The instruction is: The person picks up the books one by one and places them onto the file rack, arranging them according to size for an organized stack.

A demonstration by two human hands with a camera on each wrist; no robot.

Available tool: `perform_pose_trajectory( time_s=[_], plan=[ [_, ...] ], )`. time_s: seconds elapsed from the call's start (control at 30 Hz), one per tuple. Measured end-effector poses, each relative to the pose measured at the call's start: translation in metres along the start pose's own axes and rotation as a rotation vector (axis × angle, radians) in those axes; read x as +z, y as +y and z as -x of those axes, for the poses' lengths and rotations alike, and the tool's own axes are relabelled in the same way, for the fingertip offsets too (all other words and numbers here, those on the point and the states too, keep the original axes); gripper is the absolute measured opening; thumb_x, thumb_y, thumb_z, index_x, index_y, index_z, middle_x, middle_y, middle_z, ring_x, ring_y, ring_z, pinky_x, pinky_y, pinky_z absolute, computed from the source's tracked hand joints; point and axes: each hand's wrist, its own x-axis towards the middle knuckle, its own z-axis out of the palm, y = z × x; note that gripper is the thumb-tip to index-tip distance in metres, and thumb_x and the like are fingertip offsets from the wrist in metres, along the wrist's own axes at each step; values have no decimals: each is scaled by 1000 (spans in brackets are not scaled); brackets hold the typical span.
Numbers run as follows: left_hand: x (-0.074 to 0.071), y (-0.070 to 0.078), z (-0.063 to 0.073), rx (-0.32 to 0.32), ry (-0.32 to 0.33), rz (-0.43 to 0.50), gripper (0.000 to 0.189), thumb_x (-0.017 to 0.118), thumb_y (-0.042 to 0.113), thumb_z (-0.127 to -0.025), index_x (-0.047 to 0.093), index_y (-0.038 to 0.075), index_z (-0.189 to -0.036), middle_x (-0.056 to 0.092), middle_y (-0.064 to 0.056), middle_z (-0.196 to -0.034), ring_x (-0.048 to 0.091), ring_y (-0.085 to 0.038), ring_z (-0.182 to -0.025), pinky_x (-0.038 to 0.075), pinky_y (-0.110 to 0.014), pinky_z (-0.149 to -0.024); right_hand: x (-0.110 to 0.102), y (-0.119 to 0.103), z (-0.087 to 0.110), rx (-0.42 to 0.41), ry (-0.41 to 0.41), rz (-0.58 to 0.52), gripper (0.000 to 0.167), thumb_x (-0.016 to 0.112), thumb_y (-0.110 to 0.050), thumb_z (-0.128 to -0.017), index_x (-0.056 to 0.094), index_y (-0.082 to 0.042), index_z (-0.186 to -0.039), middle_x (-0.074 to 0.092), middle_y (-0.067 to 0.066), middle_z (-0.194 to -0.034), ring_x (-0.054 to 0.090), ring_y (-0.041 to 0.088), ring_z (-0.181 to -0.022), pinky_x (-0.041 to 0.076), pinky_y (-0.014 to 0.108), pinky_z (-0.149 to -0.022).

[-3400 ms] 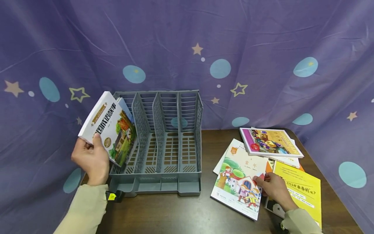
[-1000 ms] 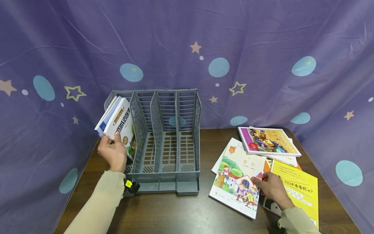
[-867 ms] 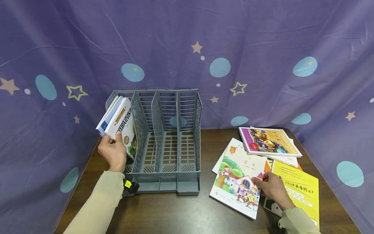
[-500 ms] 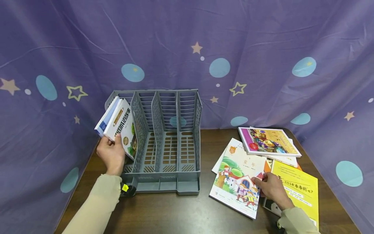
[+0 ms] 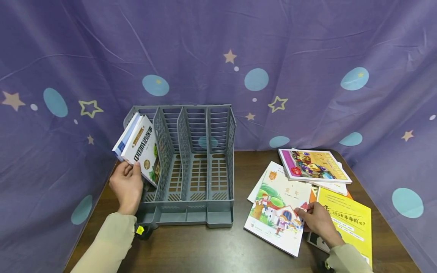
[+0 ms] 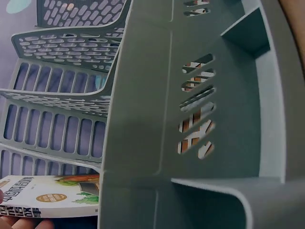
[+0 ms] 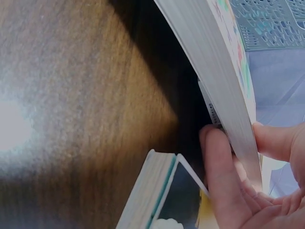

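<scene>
A white storybook (image 5: 144, 153) with a tree and house on its cover leans in the leftmost slot of a grey slotted rack (image 5: 191, 206), against a blue-and-white book (image 5: 127, 134). My left hand (image 5: 127, 187) has its thumb and curled fingers at the lower edge of that storybook; in the left wrist view the fingertips (image 6: 26, 223) lie beneath it. On the right, my right hand (image 5: 319, 220) pinches the edge of a children's book (image 5: 273, 212) with a house and children on it, thumb above and fingers below. The right wrist view shows its page edges (image 7: 214, 81) tilted up from the table.
A yellow book (image 5: 355, 212) lies under the right forearm. Behind it, a purple-and-gold book (image 5: 315, 165) rests on other books near the table's back right corner. A purple curtain (image 5: 191, 45) with stars hangs behind the wooden table (image 5: 205, 250).
The left hand has brought the white storybook rightward into the leftmost slot, beside the blue-and-white one. Lately that hand has slid slightly down and left along the book. The right hand has stayed nearly in place.
</scene>
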Motion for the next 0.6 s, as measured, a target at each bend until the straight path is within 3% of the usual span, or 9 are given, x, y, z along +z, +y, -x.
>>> perform_pose_trajectory(
  time_s=[0.17,0.4,0.6],
  plan=[
    [-8,-1,4,46,-31,-25,22,64,7,-88,70,2,-109,71,-13,-102,68,-8,-86,49,-8,-69,1,1,4,-15,10,-17,48,68,-30,-89,40,6,-104,52,18,-83,61,19,-61,56,33,-53],
    [-17,1,10,31,-45,6,28,66,8,-89,68,4,-116,70,-13,-107,65,-5,-90,51,-12,-76,3,4,11,-37,33,-32,43,64,-22,-92,38,8,-108,50,17,-83,60,19,-63,56,33,-53],
    [-22,0,16,20,-66,22,28,65,8,-89,66,-1,-116,69,-16,-109,63,-1,-90,50,-11,-77,7,6,19,-48,32,-144,42,62,-18,-93,34,8,-111,51,19,-87,62,19,-66,57,36,-57]
  ],
)
